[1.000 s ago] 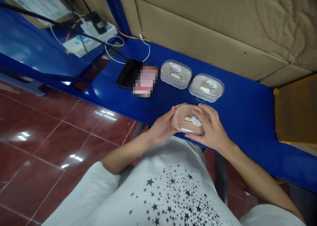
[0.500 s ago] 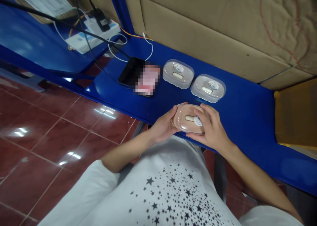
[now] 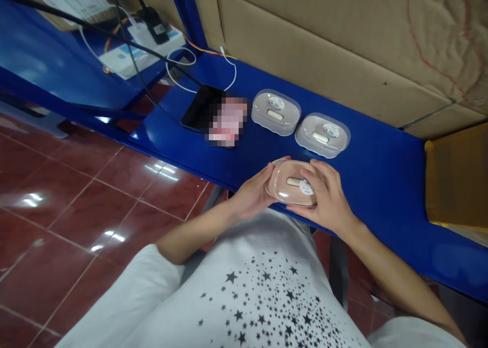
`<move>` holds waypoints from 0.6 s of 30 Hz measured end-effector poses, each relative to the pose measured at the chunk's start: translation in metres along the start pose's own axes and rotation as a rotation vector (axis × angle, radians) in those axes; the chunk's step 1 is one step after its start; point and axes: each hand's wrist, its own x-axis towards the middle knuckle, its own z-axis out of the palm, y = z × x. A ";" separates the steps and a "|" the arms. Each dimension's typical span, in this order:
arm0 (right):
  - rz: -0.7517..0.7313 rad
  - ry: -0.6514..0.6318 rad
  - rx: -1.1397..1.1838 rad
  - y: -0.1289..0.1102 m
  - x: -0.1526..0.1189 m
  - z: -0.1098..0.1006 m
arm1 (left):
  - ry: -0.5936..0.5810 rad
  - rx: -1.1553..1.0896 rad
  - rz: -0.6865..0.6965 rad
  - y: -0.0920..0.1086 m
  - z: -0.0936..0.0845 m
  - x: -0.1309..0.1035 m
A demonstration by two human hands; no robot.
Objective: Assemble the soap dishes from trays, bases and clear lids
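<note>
Between my two hands, at the front edge of the blue table [image 3: 366,185], is an oval plastic box with a clear lid [image 3: 284,185]. A pale bar-shaped handle and a round white sticker show on its top. My left hand [image 3: 256,191] is closed round the box's left end. Gripping the right end is my right hand [image 3: 324,193], with a finger lying by the sticker. Beyond them stand two similar lidded boxes, one at left [image 3: 276,112] and the other at right [image 3: 323,135], each with a handle and a round sticker.
A phone with a blurred screen [image 3: 226,122] leans on a black stand [image 3: 200,109] at left. Behind it are cables and a white power strip [image 3: 125,58]. Large cardboard [image 3: 324,48] lines the back, and a yellow-taped box [image 3: 457,175] stands at right.
The view has shifted very slightly. Both hands keep the same hold on the box, and the other two boxes stay in place on the table.
</note>
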 end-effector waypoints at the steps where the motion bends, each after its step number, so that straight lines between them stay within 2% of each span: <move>1: 0.000 -0.004 0.015 0.001 0.000 -0.001 | 0.002 0.005 0.001 0.000 0.000 0.000; 7: 0.018 -0.076 0.144 0.006 0.000 -0.007 | 0.029 0.032 -0.030 0.001 -0.002 -0.001; 13: 0.073 -0.156 0.139 0.016 -0.014 -0.020 | 0.130 0.096 -0.026 0.000 0.003 -0.005; 18: 0.216 -0.166 0.101 0.042 -0.049 -0.046 | 0.025 0.139 -0.010 0.002 0.005 -0.008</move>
